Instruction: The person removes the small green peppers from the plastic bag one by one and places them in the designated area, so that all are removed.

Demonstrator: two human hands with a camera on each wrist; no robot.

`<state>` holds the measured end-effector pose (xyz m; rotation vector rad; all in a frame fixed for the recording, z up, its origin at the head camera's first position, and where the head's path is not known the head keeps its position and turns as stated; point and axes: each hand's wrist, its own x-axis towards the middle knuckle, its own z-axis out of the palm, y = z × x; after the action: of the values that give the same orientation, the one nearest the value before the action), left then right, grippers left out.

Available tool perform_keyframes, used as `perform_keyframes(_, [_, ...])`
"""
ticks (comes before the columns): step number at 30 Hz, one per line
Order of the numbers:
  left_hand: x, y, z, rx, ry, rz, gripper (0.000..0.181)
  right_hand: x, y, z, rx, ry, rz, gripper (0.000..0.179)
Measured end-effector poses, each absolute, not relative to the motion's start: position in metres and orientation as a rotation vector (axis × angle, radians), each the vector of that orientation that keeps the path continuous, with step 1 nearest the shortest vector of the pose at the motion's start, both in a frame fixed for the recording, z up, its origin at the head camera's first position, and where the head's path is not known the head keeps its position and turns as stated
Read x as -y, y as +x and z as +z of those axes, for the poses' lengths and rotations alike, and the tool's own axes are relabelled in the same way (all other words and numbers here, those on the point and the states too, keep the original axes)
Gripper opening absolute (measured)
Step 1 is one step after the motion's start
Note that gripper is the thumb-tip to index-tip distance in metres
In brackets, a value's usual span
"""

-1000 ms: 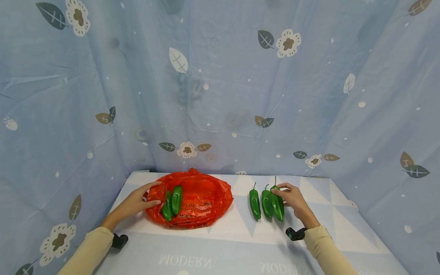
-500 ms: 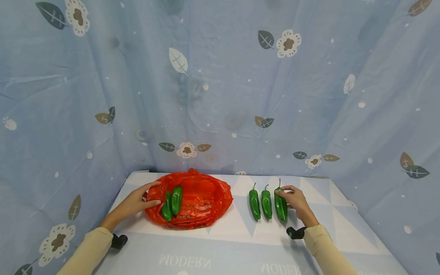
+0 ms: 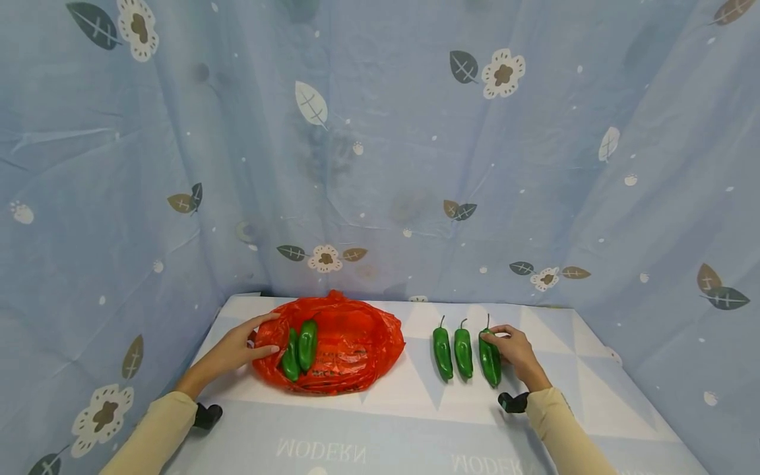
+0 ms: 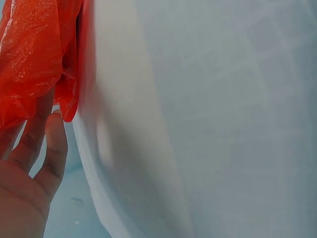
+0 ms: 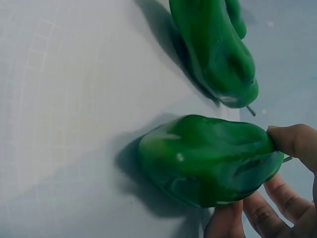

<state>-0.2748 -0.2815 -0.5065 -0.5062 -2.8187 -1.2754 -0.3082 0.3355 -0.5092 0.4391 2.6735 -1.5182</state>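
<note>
A green pepper [image 3: 489, 359] is pinched near its stem end between the thumb and fingers of my right hand [image 3: 515, 351]. It is low over the table, its shadow close beside it in the right wrist view; I cannot tell whether it touches. To its left, two more green peppers [image 3: 463, 353] lie apart from each other, stems pointing away. My left hand [image 3: 234, 346] holds the left rim of a red plastic bag [image 3: 362, 330], thumb and a finger over the edge. In the left wrist view, other fingers reach behind the red plastic. Two green peppers [image 3: 307, 346] lie inside the bag's left part.
The white and pale blue table [image 3: 410, 389] has printed lettering along its near side. A blue curtain [image 3: 380, 165] with flowers and leaves hangs behind and at both sides. Black cameras [image 3: 208, 415] sit on both wrists.
My right hand has moved the gripped pepper a little to the right and nearer, widening the gap from the neighbouring pepper. The left hand and the bag have stayed in place.
</note>
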Motion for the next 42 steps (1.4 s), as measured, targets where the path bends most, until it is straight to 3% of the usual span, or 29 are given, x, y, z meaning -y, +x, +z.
perform_keyframes(18, [0.281,-0.272,-0.505,2.811,-0.493,-1.309,0.073,-0.335,-0.319,-0.517,-2.688,0.417,-1.502,0.06])
perform_keyframes(42, [0.287,-0.275,-0.508,2.825,-0.51,-1.279,0.075,-0.331,-0.317,-0.511,-2.757,0.461,-1.487,0.056])
